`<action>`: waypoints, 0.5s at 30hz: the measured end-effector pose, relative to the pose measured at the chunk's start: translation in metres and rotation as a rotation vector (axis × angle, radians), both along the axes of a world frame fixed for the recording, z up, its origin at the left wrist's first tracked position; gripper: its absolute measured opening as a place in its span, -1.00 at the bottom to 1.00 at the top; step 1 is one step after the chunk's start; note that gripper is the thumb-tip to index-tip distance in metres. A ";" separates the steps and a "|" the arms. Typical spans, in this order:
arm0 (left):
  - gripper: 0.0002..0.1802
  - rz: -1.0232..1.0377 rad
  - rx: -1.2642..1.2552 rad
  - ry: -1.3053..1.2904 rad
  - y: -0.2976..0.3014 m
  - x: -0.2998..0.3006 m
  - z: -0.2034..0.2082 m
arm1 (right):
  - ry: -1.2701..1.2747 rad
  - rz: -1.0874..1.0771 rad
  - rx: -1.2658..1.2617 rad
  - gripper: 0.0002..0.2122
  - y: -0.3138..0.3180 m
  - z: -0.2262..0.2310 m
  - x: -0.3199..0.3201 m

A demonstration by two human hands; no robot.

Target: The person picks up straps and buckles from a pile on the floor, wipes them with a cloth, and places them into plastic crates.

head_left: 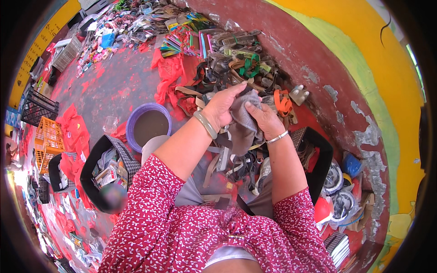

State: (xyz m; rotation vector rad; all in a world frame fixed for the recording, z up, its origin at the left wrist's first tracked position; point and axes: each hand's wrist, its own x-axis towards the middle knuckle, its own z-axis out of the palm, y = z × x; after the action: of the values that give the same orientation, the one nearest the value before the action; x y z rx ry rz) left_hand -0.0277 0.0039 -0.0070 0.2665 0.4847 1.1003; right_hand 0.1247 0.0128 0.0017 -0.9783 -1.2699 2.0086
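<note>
A damp-looking grey cloth (243, 123) is bunched up between my two hands, its lower end hanging down over a heap of straps. My left hand (221, 108), a pale bangle at its wrist, grips the cloth's left side with the fingers reaching up along it. From the other side my right hand (267, 120), with a silver bangle, pinches the cloth, its thumb pressed on top. Whether the folds wrap anything cannot be seen. Below and beyond lie belts (223, 159) in black, tan and grey, and a coiled orange belt (283, 103).
To my left stands a purple basin (130, 123) of murky water. Black-rimmed boxes (91, 182) flank me, the left one holding small packets. Farther off are an orange crate (49, 136), red plastic sheets (75, 132) and heaped goods along the peeling wall (314, 59).
</note>
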 end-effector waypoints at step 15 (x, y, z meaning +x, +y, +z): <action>-0.69 0.277 0.091 0.208 0.008 -0.012 0.007 | -0.104 0.053 -0.014 -0.77 -0.001 -0.010 -0.009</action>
State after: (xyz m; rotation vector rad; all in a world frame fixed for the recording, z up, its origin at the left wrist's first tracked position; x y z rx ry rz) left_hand -0.0392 0.0121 0.0003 0.4043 0.6717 1.3743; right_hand 0.1155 0.0113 -0.0080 -1.0791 -1.3519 2.0319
